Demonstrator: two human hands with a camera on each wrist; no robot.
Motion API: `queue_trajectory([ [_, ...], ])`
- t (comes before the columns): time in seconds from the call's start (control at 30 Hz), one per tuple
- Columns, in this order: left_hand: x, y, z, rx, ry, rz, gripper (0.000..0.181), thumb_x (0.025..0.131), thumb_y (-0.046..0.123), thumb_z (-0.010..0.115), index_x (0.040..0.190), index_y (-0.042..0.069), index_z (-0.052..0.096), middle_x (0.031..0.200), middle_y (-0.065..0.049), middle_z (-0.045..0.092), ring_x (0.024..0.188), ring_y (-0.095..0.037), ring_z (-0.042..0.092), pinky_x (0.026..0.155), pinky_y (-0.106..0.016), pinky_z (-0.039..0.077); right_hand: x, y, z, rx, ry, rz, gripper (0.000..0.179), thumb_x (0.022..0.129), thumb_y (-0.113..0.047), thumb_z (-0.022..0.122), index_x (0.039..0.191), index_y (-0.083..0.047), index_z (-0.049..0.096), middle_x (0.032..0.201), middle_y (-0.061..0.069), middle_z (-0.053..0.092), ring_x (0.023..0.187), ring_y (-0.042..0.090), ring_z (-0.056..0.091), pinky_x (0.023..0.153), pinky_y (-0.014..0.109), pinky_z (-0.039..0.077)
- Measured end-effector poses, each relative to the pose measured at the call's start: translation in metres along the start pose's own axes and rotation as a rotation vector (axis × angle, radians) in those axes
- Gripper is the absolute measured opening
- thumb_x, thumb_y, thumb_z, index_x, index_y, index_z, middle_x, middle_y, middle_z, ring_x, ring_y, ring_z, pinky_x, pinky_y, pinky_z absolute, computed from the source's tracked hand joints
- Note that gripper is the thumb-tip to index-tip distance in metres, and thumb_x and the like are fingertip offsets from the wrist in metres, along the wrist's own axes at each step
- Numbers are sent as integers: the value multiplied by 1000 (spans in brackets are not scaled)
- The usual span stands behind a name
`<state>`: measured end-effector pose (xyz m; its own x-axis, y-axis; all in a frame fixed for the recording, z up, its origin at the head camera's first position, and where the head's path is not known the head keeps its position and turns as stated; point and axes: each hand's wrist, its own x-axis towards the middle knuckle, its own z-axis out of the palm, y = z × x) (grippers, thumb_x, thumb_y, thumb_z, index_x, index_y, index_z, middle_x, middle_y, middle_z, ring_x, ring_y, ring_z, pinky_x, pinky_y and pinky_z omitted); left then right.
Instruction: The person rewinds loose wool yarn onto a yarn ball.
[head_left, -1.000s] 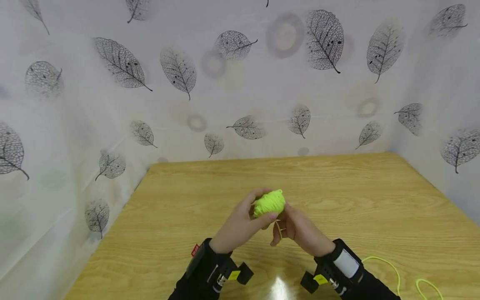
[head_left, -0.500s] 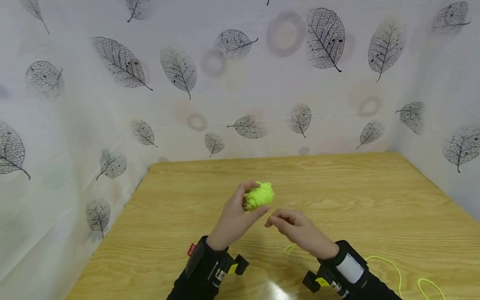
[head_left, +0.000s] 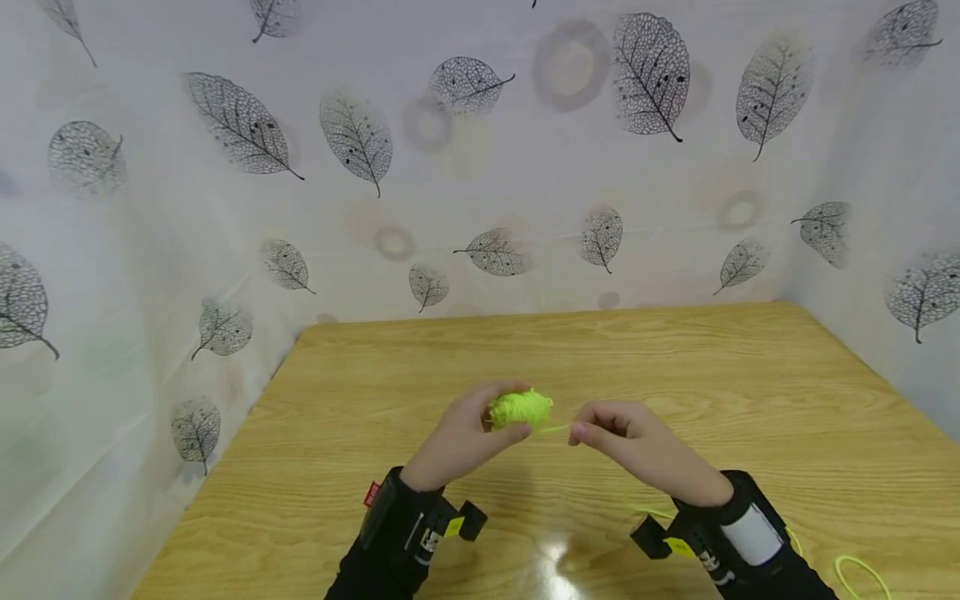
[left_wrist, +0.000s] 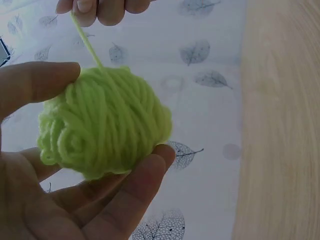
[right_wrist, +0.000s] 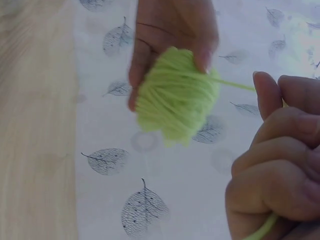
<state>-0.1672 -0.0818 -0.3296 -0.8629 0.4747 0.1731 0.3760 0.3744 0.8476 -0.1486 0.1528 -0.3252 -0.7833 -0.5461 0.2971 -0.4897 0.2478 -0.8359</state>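
The left hand (head_left: 459,433), half spread, grips the ball (left_wrist: 105,120); to its right, the right hand (head_left: 641,443), folded nearly closed, pinches the ball's strand (left_wrist: 88,43).

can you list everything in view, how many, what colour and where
yarn ball: 1, bright yellow-green, in the left hand above the table
yarn strand: 1, yellow-green, stretched from the ball to the right hand
loose yarn: count unclear, partly hidden, yellow-green, on the table around the right forearm
table: 1, light wood-grain, under the hands
backdrop: count of pieces unclear, pale with dark leaf prints, behind and beside the table
red tag: 1, red, at the left wrist
wrist rigs: 2, black with yellow patches, one per wrist
sleeves: 2, black, on the forearms
left hand: 1, bare, gripping the ball
right hand: 1, bare, pinching the strand
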Motion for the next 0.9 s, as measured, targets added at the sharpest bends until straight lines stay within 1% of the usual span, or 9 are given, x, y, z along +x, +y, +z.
queue_trajectory([
  [0.13, 0, 0, 1, -38, -135, -33, 43, 89, 31, 60, 129, 18, 47, 107, -3, 58, 85, -18, 58, 70, -33, 52, -3, -4, -10, 23, 27, -23, 18, 97, -6, 46, 87, -8, 61, 56, 3, 31, 46, 15, 27, 41, 35, 30],
  [0.23, -1, 2, 3, -95, -234, -61, 38, 91, 29, 59, 125, 17, 47, 103, -4, 60, 84, -20, 60, 73, -38, 53, -5, -8, -15, 52, 32, -31, 18, 97, -4, 45, 89, -5, 61, 55, 7, 27, 45, 18, 24, 40, 36, 28],
  [0.33, -1, 6, 5, -161, -301, -91, 32, 92, 25, 57, 120, 14, 47, 100, -5, 62, 83, -17, 61, 75, -44, 53, -6, -9, -16, 82, 37, -29, 18, 97, -3, 44, 90, -3, 60, 56, 8, 25, 45, 19, 24, 42, 37, 27],
  [0.43, -2, 10, 7, -191, -345, -97, 27, 94, 21, 55, 118, 12, 48, 98, -4, 62, 81, -15, 60, 72, -44, 54, -6, -8, -16, 103, 53, -19, 17, 97, -4, 44, 91, -1, 59, 56, 8, 25, 45, 19, 24, 42, 37, 26],
  [0.5, -3, 11, 8, -223, -373, -86, 25, 95, 18, 52, 118, 10, 48, 98, -5, 61, 81, -15, 60, 71, -43, 54, -4, -6, -14, 116, 70, -10, 17, 97, -5, 44, 92, 0, 59, 55, 8, 25, 45, 20, 23, 40, 36, 25],
  [0.7, -3, 13, 6, -380, -459, -59, 27, 98, 12, 46, 123, 3, 47, 110, -9, 53, 88, -16, 58, 76, -45, 54, 0, 1, -10, 118, 123, 35, 19, 98, -9, 45, 94, 3, 59, 53, 4, 27, 42, 17, 23, 37, 34, 22],
  [0.77, -3, 13, 5, -437, -473, -53, 30, 98, 12, 44, 126, 1, 45, 111, -10, 53, 89, -17, 59, 78, -44, 53, 1, 5, -8, 120, 132, 43, 20, 98, -10, 45, 94, 4, 60, 53, 2, 28, 42, 16, 23, 36, 33, 22],
  [0.83, -3, 11, 4, -494, -475, -44, 33, 98, 13, 43, 128, -1, 42, 110, -10, 53, 88, -17, 59, 77, -39, 54, 3, 9, -6, 125, 129, 50, 21, 98, -10, 45, 94, 4, 60, 53, -1, 30, 41, 14, 24, 35, 31, 23],
  [0.9, -3, 10, 2, -550, -468, -37, 37, 99, 15, 42, 130, -4, 40, 108, -10, 53, 88, -16, 58, 76, -33, 53, 5, 12, -3, 136, 115, 59, 22, 98, -11, 45, 94, 4, 61, 55, -2, 35, 43, 11, 28, 36, 26, 25],
])
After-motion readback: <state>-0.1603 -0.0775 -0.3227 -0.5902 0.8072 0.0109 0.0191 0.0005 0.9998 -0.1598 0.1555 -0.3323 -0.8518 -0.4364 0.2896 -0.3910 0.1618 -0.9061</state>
